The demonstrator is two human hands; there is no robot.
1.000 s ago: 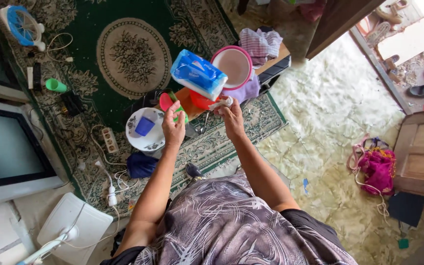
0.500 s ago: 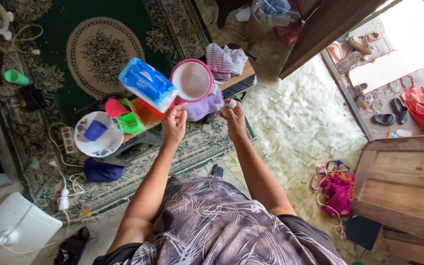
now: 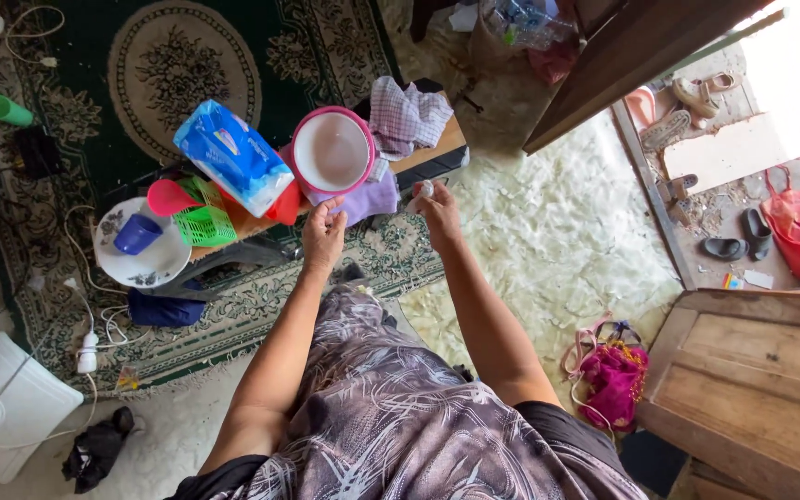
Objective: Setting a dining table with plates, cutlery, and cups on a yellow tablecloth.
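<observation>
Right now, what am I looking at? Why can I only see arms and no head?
The camera sits on a person's head and looks straight down, so you see only their own two arms and patterned dress. The left hand is pinched shut, but what it pinches is too small to tell. The right hand holds a small white thing at its fingertips. Just beyond the hands is a low wooden table crowded with things: a blue pack of tissues, a round pink-rimmed bowl, a green basket, a purple cloth and a checked cloth. Beside it, a white plate carries a blue cup. Underneath lies a green patterned rug.
</observation>
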